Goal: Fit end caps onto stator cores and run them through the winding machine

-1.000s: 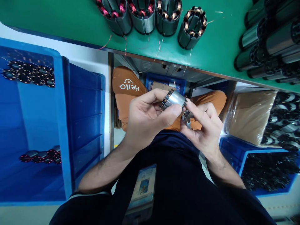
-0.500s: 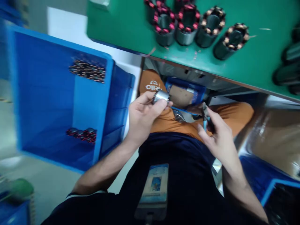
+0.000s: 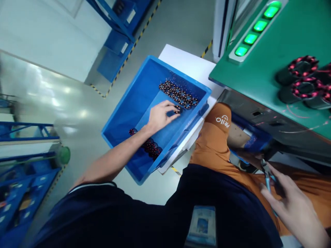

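My left hand [image 3: 160, 117] is down inside the blue bin [image 3: 124, 103], its thumb and fingertips around a dark, copper-wound motor stator [image 3: 178, 109]. That stator is just beside rows of similar copper-wound stators [image 3: 178, 93] along the bin's far side. A row of red-wound stators [image 3: 152, 148] lies on the near side, partly behind my forearm. My right hand [image 3: 292, 198] is above my thigh, closed around wire cutters [image 3: 267, 177] with light blue handles. The cutters' jaws point up and away from me.
Several red-wound stators [image 3: 305, 88] stand on the green workbench [image 3: 248, 75] at right, with wire scraps near its edge. Lit green buttons [image 3: 260, 26] line its corner. The bin rests on a white stand [image 3: 181, 57]. Blue shelving [image 3: 28, 186] stands at far left.
My left hand has carried the stator from over my lap leftward into the bin. The view has swung left. My right hand still holds the cutters over my lap.
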Action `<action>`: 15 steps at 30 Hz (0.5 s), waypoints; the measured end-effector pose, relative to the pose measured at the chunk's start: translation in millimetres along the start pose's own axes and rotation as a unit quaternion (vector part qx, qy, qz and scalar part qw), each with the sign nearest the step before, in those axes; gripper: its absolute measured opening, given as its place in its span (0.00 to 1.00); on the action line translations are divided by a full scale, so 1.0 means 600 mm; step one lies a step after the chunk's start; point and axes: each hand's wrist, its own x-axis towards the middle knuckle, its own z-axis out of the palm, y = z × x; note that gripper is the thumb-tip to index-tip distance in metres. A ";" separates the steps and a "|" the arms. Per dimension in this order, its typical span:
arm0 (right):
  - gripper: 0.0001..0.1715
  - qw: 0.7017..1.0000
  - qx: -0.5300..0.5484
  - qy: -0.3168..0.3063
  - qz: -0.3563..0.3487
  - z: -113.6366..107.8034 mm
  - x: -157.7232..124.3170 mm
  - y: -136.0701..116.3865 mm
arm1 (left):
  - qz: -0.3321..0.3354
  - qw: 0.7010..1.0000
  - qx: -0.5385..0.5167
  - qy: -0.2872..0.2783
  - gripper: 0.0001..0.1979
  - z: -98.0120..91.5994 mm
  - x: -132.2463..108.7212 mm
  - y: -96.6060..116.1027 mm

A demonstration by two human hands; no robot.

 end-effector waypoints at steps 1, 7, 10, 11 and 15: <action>0.48 1.000 -0.006 -0.002 0.001 -0.001 0.003 -0.003 | 0.007 1.000 0.005 -0.024 0.12 0.019 0.004 0.000; 0.40 0.999 -0.029 0.010 -0.011 0.000 0.013 -0.030 | 0.049 0.995 0.039 -0.083 0.07 0.088 0.044 0.026; 0.36 0.999 -0.027 -0.002 -0.033 0.007 0.016 -0.038 | 0.046 0.994 0.054 -0.079 0.07 0.107 0.066 0.035; 0.36 0.999 -0.025 -0.006 -0.039 0.010 0.017 -0.041 | 0.041 0.995 0.059 -0.075 0.07 0.112 0.070 0.037; 0.36 0.999 -0.024 0.006 -0.038 0.018 0.018 -0.060 | 0.030 0.997 0.060 -0.045 0.08 0.109 0.072 0.041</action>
